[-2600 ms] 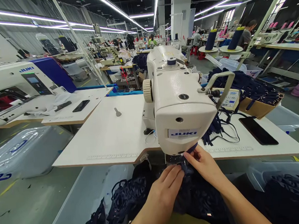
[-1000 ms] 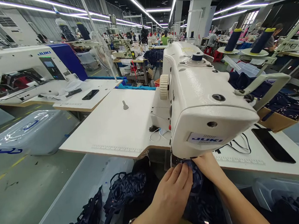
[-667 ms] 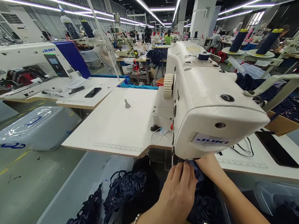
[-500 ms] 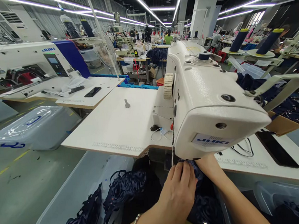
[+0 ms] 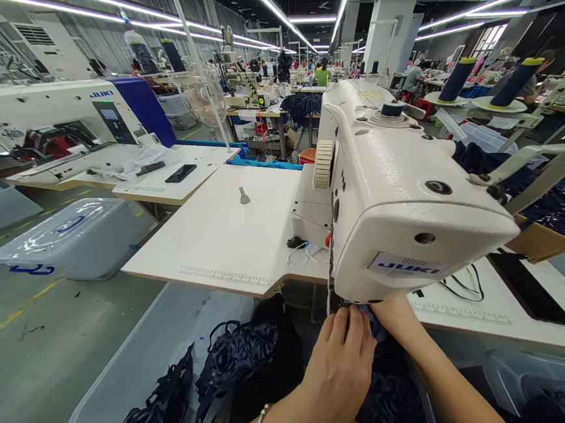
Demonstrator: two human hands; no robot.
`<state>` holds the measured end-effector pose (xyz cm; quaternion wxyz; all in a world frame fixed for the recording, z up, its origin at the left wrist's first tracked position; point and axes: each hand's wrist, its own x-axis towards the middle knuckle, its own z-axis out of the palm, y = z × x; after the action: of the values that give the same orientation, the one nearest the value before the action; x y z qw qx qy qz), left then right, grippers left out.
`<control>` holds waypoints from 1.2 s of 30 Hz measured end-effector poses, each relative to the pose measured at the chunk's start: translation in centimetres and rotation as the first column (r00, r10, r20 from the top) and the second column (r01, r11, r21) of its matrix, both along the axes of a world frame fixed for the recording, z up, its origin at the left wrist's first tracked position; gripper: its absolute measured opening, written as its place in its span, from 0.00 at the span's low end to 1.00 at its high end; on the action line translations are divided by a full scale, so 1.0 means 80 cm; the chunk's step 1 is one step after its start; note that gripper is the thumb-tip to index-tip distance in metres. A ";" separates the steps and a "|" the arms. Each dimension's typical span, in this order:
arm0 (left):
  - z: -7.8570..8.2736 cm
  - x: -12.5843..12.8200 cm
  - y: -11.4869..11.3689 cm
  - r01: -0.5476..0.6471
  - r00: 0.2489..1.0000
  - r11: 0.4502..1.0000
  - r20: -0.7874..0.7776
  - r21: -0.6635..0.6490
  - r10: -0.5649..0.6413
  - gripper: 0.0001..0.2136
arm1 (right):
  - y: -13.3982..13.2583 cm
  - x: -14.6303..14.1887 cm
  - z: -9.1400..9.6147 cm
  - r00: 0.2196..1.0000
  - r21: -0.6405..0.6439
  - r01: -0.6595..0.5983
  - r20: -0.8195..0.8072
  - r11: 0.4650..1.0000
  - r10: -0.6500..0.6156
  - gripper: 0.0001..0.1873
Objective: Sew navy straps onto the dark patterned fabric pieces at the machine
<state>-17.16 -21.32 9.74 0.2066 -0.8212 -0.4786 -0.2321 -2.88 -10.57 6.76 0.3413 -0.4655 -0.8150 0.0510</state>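
Note:
A white JUKI sewing machine (image 5: 383, 184) stands in front of me, its head over both hands. My left hand (image 5: 341, 363), a bangle at its wrist, is closed with bent fingertips on navy fabric (image 5: 377, 324) just below the machine head. On the other side, my right hand (image 5: 393, 310) reaches beneath the head; its fingers are hidden behind the machine. The fabric hangs down between my forearms toward my lap. The needle area cannot be seen from here.
Navy lace pieces (image 5: 235, 352) lie in a clear plastic bin (image 5: 124, 374) at lower left. The white tabletop (image 5: 215, 223) carries a small grey metal piece (image 5: 244, 195). A dark phone (image 5: 530, 290) rests on the right. Thread cones (image 5: 455, 80) stand behind.
The view has turned slightly left, so the surroundings appear a little further right. Both hands keep nearly the same place and pose at the machine.

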 end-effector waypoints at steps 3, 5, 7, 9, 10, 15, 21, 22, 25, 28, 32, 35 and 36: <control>0.000 0.000 -0.002 -0.034 0.999 0.999 -0.003 0.005 0.034 0.15 | 0.001 -0.002 0.001 1.000 -0.010 -0.005 -0.006 1.000 0.005 0.15; 0.000 -0.001 -0.003 -0.060 0.998 0.998 0.002 0.015 0.060 0.15 | 0.000 -0.004 0.002 1.000 -0.019 -0.014 -0.014 1.000 0.014 0.16; 0.001 -0.002 -0.005 -0.058 0.998 0.998 0.002 0.019 0.058 0.16 | -0.001 -0.005 0.005 0.999 -0.030 -0.028 -0.022 0.999 0.028 0.16; 0.001 -0.005 -0.005 -0.045 0.999 0.999 -0.001 0.022 0.045 0.16 | -0.003 -0.006 0.008 0.999 -0.041 -0.042 -0.027 0.998 0.041 0.15; 0.002 -0.007 -0.005 -0.045 0.999 0.999 -0.001 0.022 0.045 0.17 | -0.004 -0.005 0.008 0.998 -0.055 -0.048 -0.043 0.997 0.046 0.15; 0.000 -0.011 -0.004 -0.043 0.999 0.999 0.007 0.015 0.043 0.17 | -0.005 -0.008 0.006 0.982 -0.147 -0.076 -0.185 0.986 0.048 0.13; -0.003 -0.011 -0.002 -0.006 1.000 1.000 0.024 0.026 0.005 0.17 | -0.004 -0.006 0.002 0.971 -0.179 -0.062 -0.238 0.982 0.018 0.12; -0.002 -0.011 -0.002 0.001 1.000 1.000 0.027 0.026 -0.002 0.16 | -0.005 -0.005 0.003 0.970 -0.185 -0.061 -0.244 0.981 0.014 0.13; -0.001 -0.010 -0.002 0.016 1.000 1.000 0.021 0.020 -0.016 0.15 | -0.010 -0.004 0.009 0.961 -0.216 -0.057 -0.277 0.975 -0.005 0.15; -0.002 -0.010 -0.003 0.011 1.000 1.000 0.012 0.006 -0.011 0.16 | -0.016 -0.006 0.019 0.940 -0.286 -0.063 -0.338 0.956 -0.040 0.15; -0.001 -0.009 -0.003 0.016 1.000 1.000 0.025 -0.007 -0.015 0.15 | -0.018 -0.009 0.025 0.919 -0.311 -0.062 -0.390 0.948 -0.067 0.14; 0.003 -0.009 0.000 0.026 0.999 0.999 0.034 -0.025 -0.025 0.14 | -0.015 -0.010 0.020 0.924 -0.274 -0.046 -0.377 0.961 -0.063 0.15; 0.004 -0.009 0.001 0.029 0.999 0.999 0.036 -0.028 -0.028 0.14 | -0.014 -0.009 0.018 0.928 -0.262 -0.039 -0.367 0.964 -0.062 0.16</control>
<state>-17.89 -21.24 10.10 0.1829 -0.8266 -0.4735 -0.2430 -3.61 -11.66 8.18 0.4245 -0.4936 -0.7186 0.2445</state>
